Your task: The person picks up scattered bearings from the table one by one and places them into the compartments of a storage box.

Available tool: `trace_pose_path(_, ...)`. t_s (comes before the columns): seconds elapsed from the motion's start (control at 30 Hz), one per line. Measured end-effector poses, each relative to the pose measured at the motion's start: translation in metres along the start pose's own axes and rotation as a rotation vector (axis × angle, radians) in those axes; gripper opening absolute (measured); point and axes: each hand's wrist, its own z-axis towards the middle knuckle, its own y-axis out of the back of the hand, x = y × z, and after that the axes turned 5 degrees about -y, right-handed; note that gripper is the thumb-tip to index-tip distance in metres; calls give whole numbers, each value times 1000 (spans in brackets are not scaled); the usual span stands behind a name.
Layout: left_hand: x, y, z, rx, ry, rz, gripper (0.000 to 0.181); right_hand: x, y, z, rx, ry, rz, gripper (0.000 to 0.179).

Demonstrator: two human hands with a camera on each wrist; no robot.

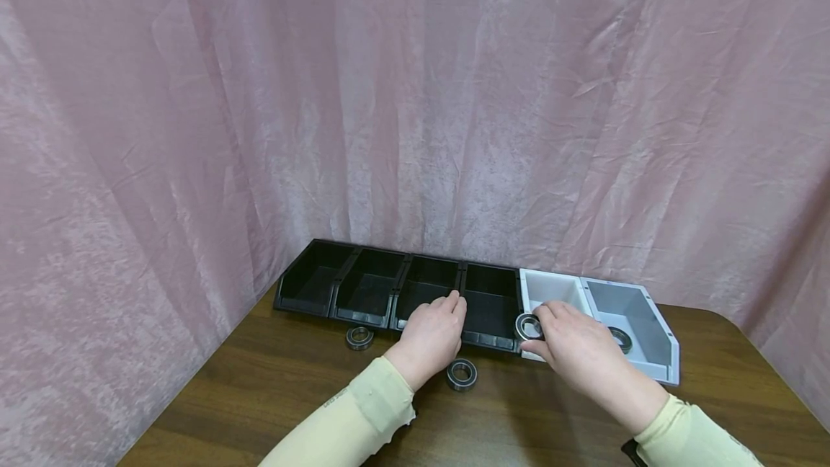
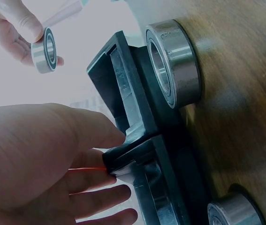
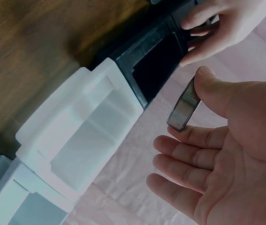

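Note:
My right hand (image 1: 573, 344) pinches a ball bearing (image 1: 529, 327) between thumb and fingers, in front of the white bin (image 1: 551, 281). The right wrist view shows this bearing (image 3: 184, 107) nearly edge-on, with the other fingers spread. My left hand (image 1: 433, 334) grips the rim where two black bins (image 1: 491, 341) meet, thumb on one side and a finger on the other; its remaining fingers extend past it in the left wrist view. Two more bearings lie on the table: one (image 1: 462, 375) right of the left wrist, another (image 1: 359, 338) to its left.
A further bearing (image 1: 620, 339) sits in the light grey bin (image 1: 658, 330) at the row's right end, partly hidden by my right hand. More black bins (image 1: 305, 306) continue leftward. Pink curtains (image 1: 415, 107) hang behind the wooden table (image 1: 259, 373).

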Motion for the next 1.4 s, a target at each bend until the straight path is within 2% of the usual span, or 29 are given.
trace_pose_path(0.63,1,-1,0,-9,-3,14,49,-15,-2,5,42,-20,-14,45)
trace_pose_path(0.93,1,0,0,-14,-4,14,48,-23,-3,15,92,-43,-28,45)
trace_pose_path(1.4,1,0,1,-8,-4,18,48,-23,-10,38,109,-55,7,42)
